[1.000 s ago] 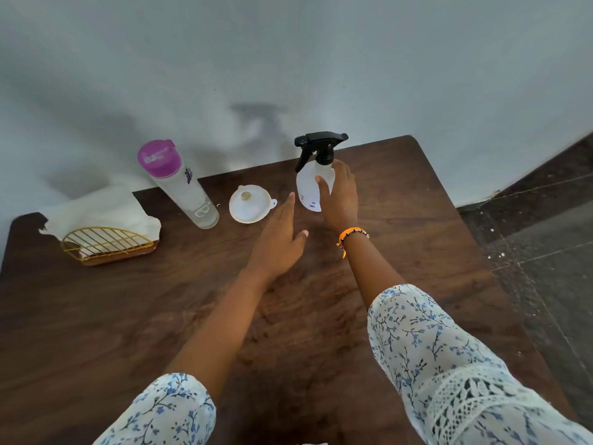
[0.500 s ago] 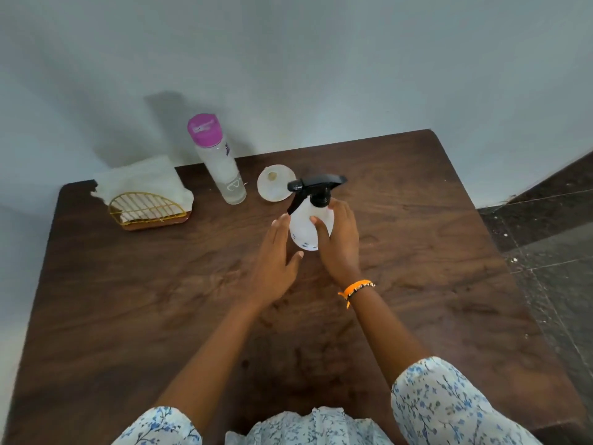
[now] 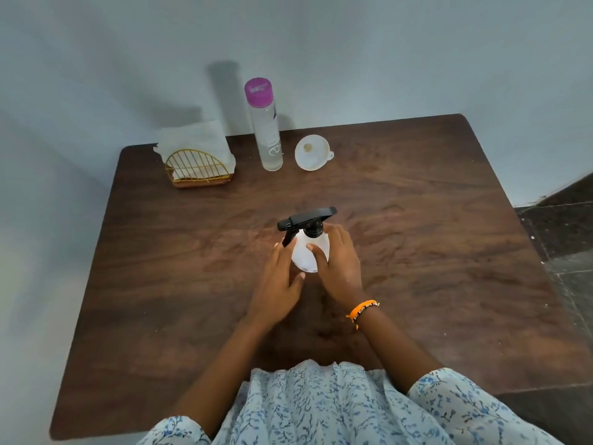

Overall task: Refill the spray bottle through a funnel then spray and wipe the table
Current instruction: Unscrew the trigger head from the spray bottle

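A dark wooden table [image 3: 433, 252] with rounded corners stands pushed against a plain pale wall [image 3: 353, 43]. Soft shadows fall on the wall just behind the table's far edge. To the right of the table, dark speckled floor tiles [image 3: 564, 239] show, meeting the wall's base.

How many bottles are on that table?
2. The white spray bottle stands mid-table, gripped by the right hand, the left hand beside it. The tall clear bottle with a pink cap stands at the far edge, left of the funnel.
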`<state>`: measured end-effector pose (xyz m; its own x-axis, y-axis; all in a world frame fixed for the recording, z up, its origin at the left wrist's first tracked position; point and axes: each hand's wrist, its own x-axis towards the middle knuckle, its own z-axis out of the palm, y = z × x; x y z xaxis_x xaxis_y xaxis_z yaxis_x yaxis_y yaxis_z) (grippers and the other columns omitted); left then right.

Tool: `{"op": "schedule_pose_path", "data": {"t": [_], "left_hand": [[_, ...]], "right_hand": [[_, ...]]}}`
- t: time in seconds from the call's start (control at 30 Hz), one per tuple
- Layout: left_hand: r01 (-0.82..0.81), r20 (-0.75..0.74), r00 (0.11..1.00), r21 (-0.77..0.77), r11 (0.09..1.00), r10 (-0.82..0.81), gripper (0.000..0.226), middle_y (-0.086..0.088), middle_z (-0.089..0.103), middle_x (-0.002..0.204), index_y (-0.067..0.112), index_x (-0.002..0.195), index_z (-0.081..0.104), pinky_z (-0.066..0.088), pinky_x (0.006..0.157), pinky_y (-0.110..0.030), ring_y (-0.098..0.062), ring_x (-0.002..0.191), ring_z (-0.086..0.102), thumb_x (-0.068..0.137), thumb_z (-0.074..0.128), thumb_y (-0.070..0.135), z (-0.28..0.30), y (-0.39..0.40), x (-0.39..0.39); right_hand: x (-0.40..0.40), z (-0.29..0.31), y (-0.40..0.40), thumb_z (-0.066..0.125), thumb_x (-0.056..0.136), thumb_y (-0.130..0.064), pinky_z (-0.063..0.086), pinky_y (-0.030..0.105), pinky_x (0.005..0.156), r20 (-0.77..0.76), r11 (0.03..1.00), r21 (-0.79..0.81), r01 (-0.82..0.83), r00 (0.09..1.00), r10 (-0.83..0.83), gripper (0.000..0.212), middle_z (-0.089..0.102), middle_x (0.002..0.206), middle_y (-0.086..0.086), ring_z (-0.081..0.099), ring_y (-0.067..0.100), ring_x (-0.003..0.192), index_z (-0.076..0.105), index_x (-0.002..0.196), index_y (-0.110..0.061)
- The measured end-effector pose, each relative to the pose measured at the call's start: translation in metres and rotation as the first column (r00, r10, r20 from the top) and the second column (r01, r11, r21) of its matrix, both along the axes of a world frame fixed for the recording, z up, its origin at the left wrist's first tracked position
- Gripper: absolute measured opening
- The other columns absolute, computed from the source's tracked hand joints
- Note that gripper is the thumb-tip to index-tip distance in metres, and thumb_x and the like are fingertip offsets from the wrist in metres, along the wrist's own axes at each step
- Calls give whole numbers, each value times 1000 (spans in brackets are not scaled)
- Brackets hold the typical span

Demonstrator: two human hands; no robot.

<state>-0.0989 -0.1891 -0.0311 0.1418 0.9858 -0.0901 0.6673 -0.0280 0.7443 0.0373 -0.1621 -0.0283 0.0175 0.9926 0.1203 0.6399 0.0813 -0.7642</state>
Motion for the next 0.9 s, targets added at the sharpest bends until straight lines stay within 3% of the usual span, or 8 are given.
{"op": "schedule_pose_path", "data": {"t": [0.37, 0.6, 0.7, 0.8, 0.9], "left_hand": [[-4, -56, 998, 61, 998, 7, 75, -1, 15, 153, 18, 146, 12, 6, 113, -31, -19, 142, 2, 85, 57, 13, -9, -13, -3], [2, -60, 998, 82, 997, 3, 75, -2, 13, 154, 15, 145, 8, 5, 114, -35, -15, 141, 7, 88, 56, 25, -13, -1, 10], [-29, -61, 998, 91, 995, 35, 72, -3, 13, 154, 15, 145, 8, -3, 112, -33, -13, 140, 8, 90, 53, 27, -16, 4, 13], [-28, -64, 997, 101, 994, 35, 73, -2, 18, 153, 15, 145, 13, -4, 113, -38, -17, 141, 11, 88, 57, 27, -18, 8, 11], [-23, -57, 998, 103, 994, 29, 73, -2, 19, 153, 15, 145, 16, -3, 113, -42, -18, 141, 12, 86, 59, 25, -20, 9, 10]], "right_hand": [[-4, -1, -8, 56, 90, -33, 42, 31, 85, 102, 1000, 1, -26, 994, 25, 39, 56, 121, 3, 48, 18, 110, 50, 123, -12], [-3, 1, -10, 52, 92, -38, 43, 35, 91, 144, 997, -40, -71, 987, 76, 41, 54, 122, 3, 47, 18, 111, 48, 124, -12], [0, 12, -8, 57, 89, -38, 43, 38, 89, 6, 995, -71, -64, 998, 64, 36, 55, 117, -2, 49, 14, 107, 49, 117, -16], [-3, 25, -6, 65, 82, -38, 44, 28, 83, -195, 998, -57, -12, 981, 1, 35, 55, 107, -7, 51, 10, 100, 49, 108, -23], [-9, 32, -4, 72, 76, -38, 45, 19, 79, -285, 998, -55, 21, 958, -36, 38, 56, 104, -9, 53, 7, 96, 49, 104, -27]]}}
